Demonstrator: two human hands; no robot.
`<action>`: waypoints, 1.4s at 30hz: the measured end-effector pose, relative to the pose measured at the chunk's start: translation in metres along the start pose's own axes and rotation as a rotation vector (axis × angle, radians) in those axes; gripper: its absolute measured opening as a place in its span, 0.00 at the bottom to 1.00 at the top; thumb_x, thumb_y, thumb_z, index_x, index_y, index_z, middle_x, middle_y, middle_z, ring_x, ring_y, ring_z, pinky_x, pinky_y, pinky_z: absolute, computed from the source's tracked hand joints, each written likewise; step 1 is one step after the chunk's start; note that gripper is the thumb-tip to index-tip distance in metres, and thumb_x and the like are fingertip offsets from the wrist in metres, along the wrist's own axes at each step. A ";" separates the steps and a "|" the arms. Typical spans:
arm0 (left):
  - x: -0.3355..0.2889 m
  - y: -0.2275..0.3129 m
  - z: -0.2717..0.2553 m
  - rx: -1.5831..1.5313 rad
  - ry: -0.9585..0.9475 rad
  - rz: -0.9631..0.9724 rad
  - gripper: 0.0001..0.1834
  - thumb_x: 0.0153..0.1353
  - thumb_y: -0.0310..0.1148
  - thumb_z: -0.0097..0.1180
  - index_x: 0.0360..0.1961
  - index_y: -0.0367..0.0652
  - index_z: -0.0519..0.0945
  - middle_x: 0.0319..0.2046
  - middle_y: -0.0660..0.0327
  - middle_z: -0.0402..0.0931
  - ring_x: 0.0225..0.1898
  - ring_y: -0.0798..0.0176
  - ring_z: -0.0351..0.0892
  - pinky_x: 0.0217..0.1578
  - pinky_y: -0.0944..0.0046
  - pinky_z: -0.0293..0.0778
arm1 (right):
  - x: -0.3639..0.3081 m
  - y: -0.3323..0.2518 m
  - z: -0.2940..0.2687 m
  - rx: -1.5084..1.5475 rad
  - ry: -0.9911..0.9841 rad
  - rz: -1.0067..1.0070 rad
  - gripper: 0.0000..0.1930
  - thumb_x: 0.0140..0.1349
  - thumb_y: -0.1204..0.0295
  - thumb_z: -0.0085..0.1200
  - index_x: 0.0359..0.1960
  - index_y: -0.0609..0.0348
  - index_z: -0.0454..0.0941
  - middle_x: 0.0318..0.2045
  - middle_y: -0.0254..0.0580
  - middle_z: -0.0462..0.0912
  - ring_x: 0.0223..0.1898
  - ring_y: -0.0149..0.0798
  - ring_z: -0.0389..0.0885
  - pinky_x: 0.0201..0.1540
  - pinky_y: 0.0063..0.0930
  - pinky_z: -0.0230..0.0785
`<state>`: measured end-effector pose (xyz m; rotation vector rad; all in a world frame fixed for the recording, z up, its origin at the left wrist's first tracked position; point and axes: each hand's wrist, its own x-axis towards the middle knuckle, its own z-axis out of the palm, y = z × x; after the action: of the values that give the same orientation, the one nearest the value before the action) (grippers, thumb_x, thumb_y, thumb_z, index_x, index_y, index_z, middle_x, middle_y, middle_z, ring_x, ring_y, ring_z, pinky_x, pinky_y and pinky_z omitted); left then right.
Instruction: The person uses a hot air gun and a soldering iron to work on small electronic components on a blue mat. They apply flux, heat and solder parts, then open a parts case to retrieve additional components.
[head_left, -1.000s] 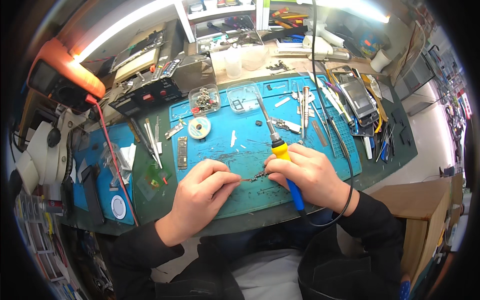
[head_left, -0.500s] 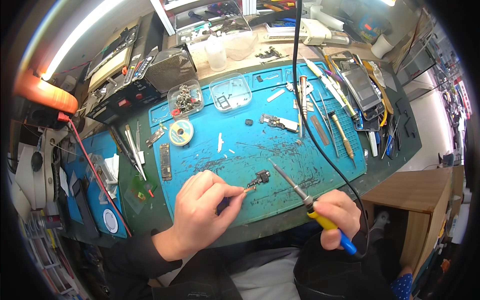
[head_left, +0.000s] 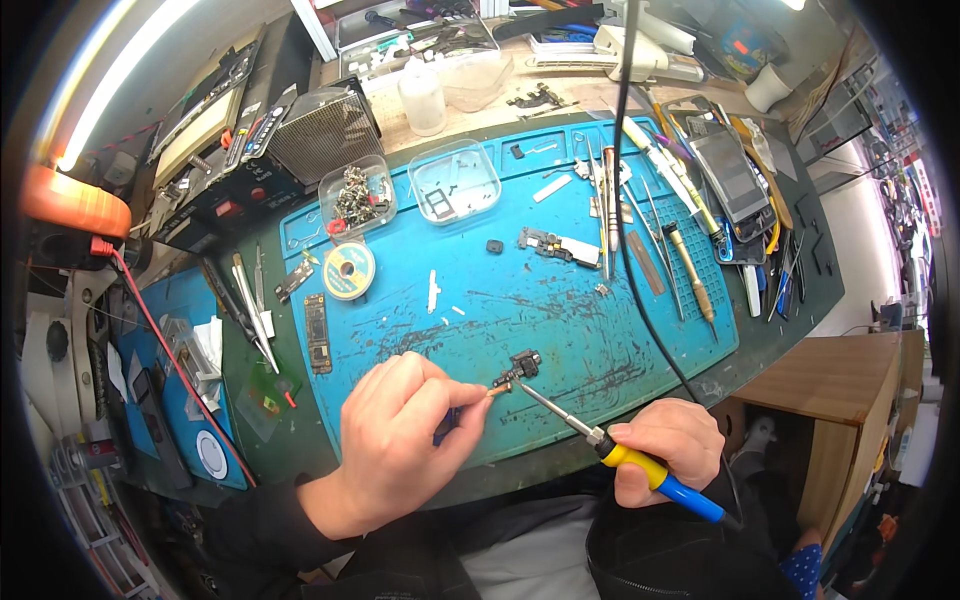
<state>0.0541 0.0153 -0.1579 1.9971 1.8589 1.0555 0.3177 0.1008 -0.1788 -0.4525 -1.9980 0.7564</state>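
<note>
My left hand is closed in a pinch on the copper-coloured end of a small black electronic part. That part rests on the blue work mat. In my right hand is a soldering iron with a yellow and blue handle, its fingers closed round the grip. The iron's tip is at the copper-coloured end, just right of my left fingertips; whether the two touch I cannot tell.
Behind lie a solder spool, a tub of small metal parts and a clear tray. Tweezers and a brush lie to the right. The black cable hangs across the mat's right side.
My right hand has brought the soldering iron down and left, so its tip now meets the small part's area. My left hand keeps its pinch. The whole view has shifted slightly.
</note>
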 end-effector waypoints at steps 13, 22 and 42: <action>0.000 0.000 0.001 0.013 0.018 -0.004 0.10 0.51 0.20 0.77 0.33 0.41 0.87 0.27 0.61 0.75 0.26 0.61 0.75 0.26 0.60 0.67 | 0.001 0.000 0.000 -0.023 -0.027 -0.026 0.13 0.63 0.69 0.70 0.44 0.64 0.88 0.25 0.35 0.88 0.24 0.35 0.89 0.28 0.26 0.82; 0.001 0.001 0.001 0.034 0.018 0.002 0.11 0.50 0.20 0.77 0.32 0.41 0.87 0.26 0.61 0.75 0.26 0.60 0.75 0.26 0.60 0.67 | 0.001 0.000 -0.004 -0.028 -0.094 -0.014 0.13 0.62 0.69 0.71 0.45 0.62 0.89 0.27 0.34 0.89 0.26 0.36 0.89 0.29 0.26 0.82; 0.002 0.000 0.002 0.040 0.021 0.011 0.11 0.49 0.20 0.77 0.31 0.41 0.86 0.26 0.61 0.74 0.26 0.59 0.75 0.26 0.59 0.68 | 0.003 0.000 -0.004 -0.034 -0.104 -0.008 0.13 0.61 0.69 0.71 0.45 0.62 0.89 0.27 0.35 0.89 0.25 0.36 0.89 0.29 0.26 0.81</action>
<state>0.0554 0.0179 -0.1581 2.0284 1.8965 1.0540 0.3195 0.1035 -0.1753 -0.4322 -2.1108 0.7549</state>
